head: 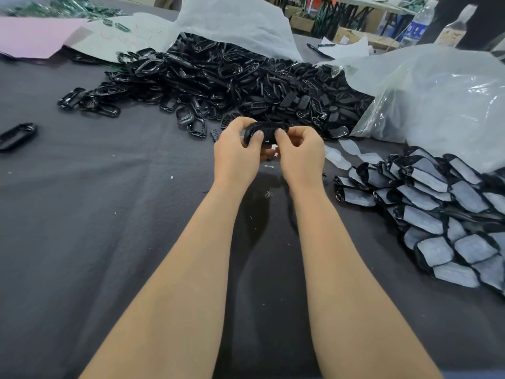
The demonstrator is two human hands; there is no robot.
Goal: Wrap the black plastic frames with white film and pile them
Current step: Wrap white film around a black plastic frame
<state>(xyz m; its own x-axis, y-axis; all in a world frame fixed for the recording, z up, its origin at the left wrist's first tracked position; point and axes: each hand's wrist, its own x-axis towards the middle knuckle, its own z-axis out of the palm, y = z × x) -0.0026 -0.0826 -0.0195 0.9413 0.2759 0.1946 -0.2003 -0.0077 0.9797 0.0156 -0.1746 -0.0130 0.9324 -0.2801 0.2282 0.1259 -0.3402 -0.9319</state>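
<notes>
A white bag (pixel 235 20) is lying open at the far side of the tabletop (pixel 95 214), and a large heap of bare black frames (pixel 218 77) is spilling out of its mouth toward the person. To the right a clear plastic bag (pixel 437 99) is slumping on its side with its mouth facing left. Smaller black parts (pixel 314 105) are lying at that mouth and running into the heap, while the rest of the bag's filling is showing only as a pale blur. At the right edge a pile of wrapped frames (pixel 437 214) is lying in overlapping rows, their white film faces turned up. A few loose pieces of white film (pixel 338 157) are lying flat between that pile and the hands. One stray frame (pixel 17 135) is sitting alone at the left edge, well apart from the heap.

The black frame being worked (pixel 266 129) is being held above the tabletop, just in front of the heap's near edge. Its long axis is running left to right across the view, one end going into each hand. Whether film is on it cannot be told.

Both bare forearms are reaching forward side by side and drawing closer toward the wrists, with the backs of the hands facing the camera. The left hand (pixel 236 151) is gripping the frame's left end, thumb pressing on its near face and fingers curling behind. The right hand (pixel 300 151) is gripping the right end the same way, its thumb tip lying just beside the left one.
</notes>
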